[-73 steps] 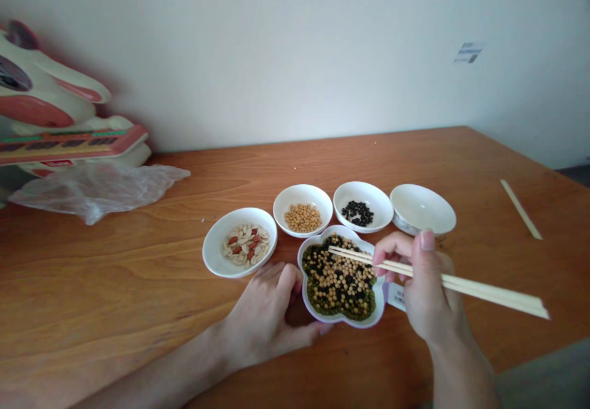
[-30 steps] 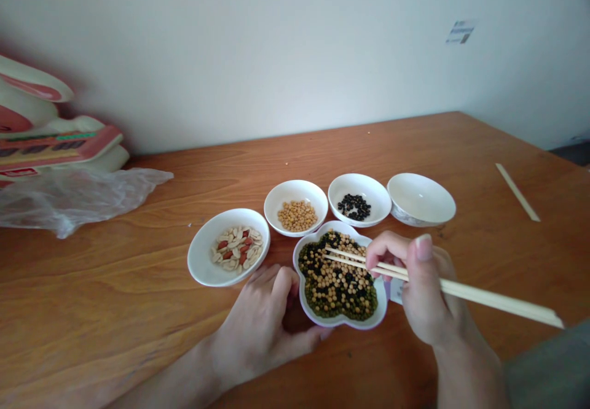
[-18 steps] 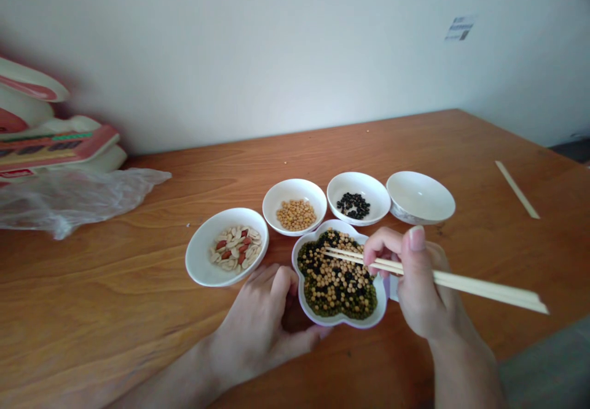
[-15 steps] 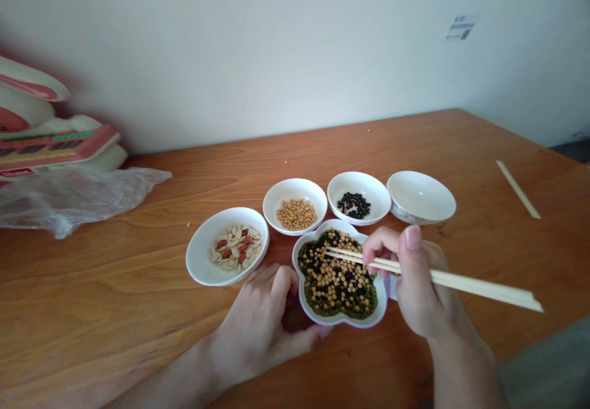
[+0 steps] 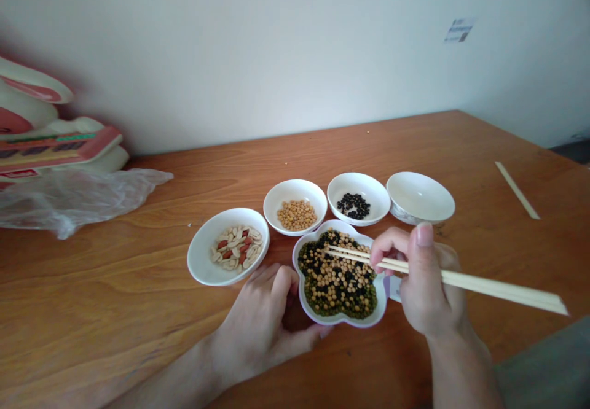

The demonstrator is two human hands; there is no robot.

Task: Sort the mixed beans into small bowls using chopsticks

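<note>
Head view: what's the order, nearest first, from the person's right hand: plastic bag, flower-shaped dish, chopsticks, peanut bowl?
1. Chopsticks: held in the right hand.
2. Flower-shaped dish: just left of the hand.
3. Peanut bowl: farther left, past the dish.
4. Plastic bag: far left on the table.

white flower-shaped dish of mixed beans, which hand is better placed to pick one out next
Probably the right hand: it holds pale wooden chopsticks, tips at the round tan beans; the left hand curves beside the white flower-shaped dish.
</note>
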